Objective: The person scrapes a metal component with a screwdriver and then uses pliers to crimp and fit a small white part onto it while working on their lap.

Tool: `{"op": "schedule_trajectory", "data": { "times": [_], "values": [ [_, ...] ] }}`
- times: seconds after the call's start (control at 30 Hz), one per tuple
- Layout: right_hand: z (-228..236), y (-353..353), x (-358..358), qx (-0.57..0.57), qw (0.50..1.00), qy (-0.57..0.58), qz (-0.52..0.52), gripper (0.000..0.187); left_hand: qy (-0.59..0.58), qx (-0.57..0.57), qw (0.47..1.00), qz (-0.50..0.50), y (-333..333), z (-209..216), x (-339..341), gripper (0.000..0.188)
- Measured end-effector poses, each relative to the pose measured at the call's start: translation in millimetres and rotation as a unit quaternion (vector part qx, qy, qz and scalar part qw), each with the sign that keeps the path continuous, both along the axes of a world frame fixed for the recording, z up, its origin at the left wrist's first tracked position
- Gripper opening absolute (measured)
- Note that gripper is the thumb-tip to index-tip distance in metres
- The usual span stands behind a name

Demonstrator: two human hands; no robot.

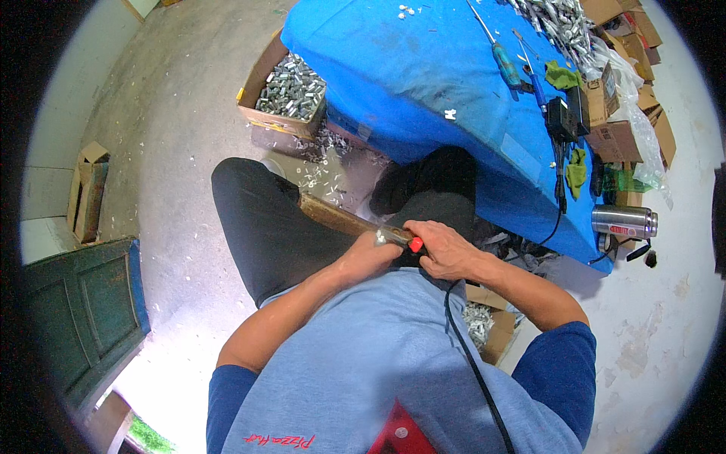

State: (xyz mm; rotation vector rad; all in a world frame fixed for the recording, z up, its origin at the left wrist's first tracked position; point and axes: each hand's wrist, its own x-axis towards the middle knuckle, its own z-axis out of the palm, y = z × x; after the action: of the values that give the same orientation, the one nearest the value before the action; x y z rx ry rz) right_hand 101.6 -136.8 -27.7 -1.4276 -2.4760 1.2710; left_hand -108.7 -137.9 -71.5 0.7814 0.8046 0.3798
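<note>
A long, worn brown bar [336,216], like a curved piece of wood, slants across my lap between my thighs. At its near end my left hand [369,256] is closed, with a small whitish piece [380,237] showing at its thumb and fingers. My right hand [448,250] is right beside it, fingers curled over the bar's near end. Between the two hands a small bright red tip [415,244] sticks out; the rest of that thing is hidden, and I cannot tell its kind.
A cardboard box [255,83] full of small metal parts stands ahead, with scraps [325,178] on the floor. On the blue-covered table [386,68] lie a screwdriver [505,64], a soldering iron [535,87], a black power box [561,119] and a steel flask [625,222]. A black cord [473,356] crosses my shirt.
</note>
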Motion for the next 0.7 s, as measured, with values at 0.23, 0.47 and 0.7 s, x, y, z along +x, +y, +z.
{"op": "schedule_trajectory", "data": {
  "times": [0.23,0.47,0.7],
  "values": [
    [-8,1,2,0.021,0.999,0.036,0.016,0.049,-0.007,0.049,0.999,0.007,-2,3,0,0.017],
    [-13,-4,5,0.037,0.999,0.001,0.015,0.050,0.004,0.085,0.996,-0.002,-7,5,2,0.024],
    [11,7,7,-0.057,0.989,0.052,-0.127,0.057,0.032,0.062,0.998,0.003,-1,11,-6,0.035]
  ]
}}
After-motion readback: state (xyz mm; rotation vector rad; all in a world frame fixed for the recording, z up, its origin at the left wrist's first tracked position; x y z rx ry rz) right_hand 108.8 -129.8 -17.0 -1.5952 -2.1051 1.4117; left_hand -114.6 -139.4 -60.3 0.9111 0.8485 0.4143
